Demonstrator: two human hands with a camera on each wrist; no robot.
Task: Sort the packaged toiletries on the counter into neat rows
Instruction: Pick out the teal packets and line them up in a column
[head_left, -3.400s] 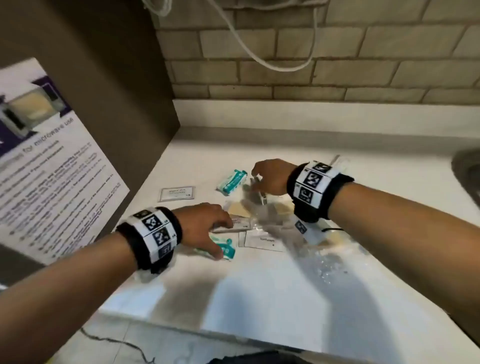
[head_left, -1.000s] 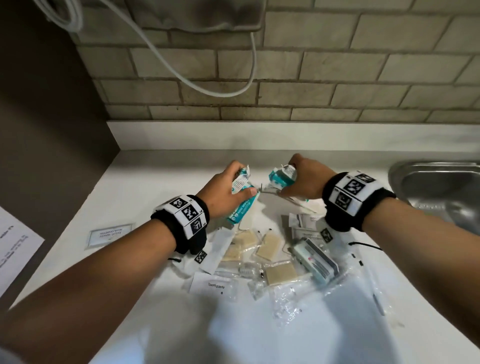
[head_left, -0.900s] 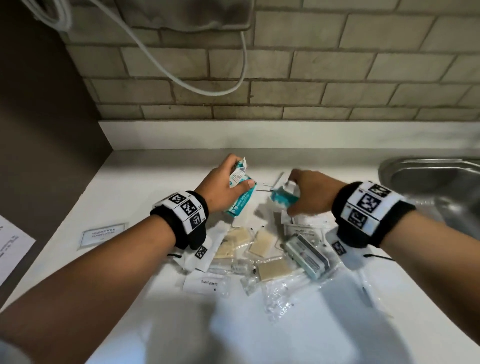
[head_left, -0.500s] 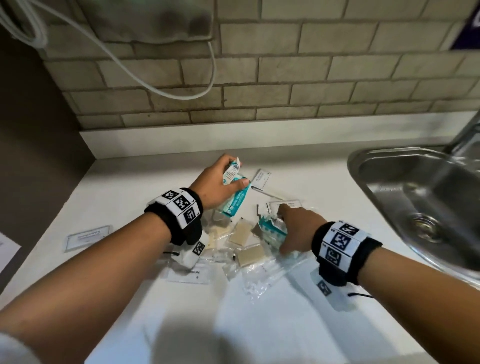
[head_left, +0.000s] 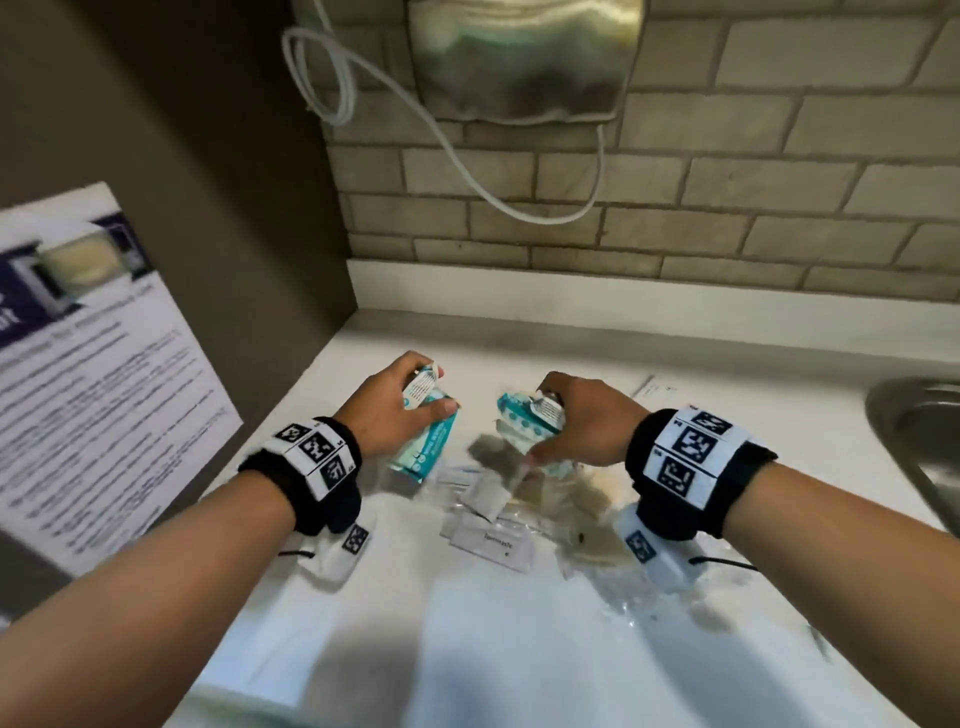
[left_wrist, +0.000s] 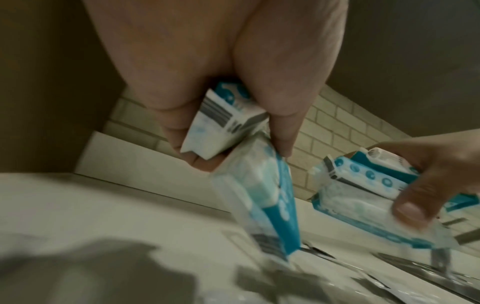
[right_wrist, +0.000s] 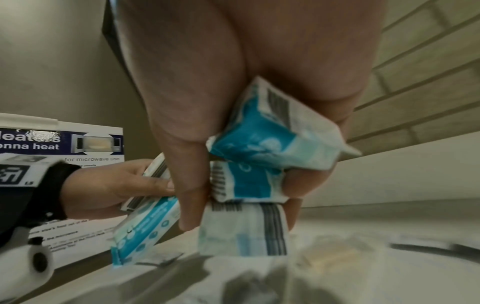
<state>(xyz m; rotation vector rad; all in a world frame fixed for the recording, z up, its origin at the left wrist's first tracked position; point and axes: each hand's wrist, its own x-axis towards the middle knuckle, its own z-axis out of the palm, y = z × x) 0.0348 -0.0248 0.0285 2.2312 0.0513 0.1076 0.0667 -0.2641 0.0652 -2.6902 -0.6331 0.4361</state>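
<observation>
My left hand (head_left: 397, 410) grips two teal-and-white packets (head_left: 428, 441) above the white counter (head_left: 519, 649); the left wrist view shows them (left_wrist: 262, 185) pinched between thumb and fingers. My right hand (head_left: 576, 421) holds a bunch of the same teal packets (head_left: 524, 421), three of them stacked in the right wrist view (right_wrist: 262, 164). Both hands hover over a loose pile of clear sachets (head_left: 576, 499) and a white toothpaste sachet (head_left: 493, 543) on the counter.
A dark cabinet side with a printed microwave notice (head_left: 88, 374) stands at the left. A brick wall (head_left: 675, 208) with a metal dispenser (head_left: 524, 57) and white cable is behind. A steel sink (head_left: 919, 457) lies at the right.
My right hand dipped into the pile and came back up holding more teal packets. The left hand kept its packets. The view swung left, so the sink is now at the edge.
</observation>
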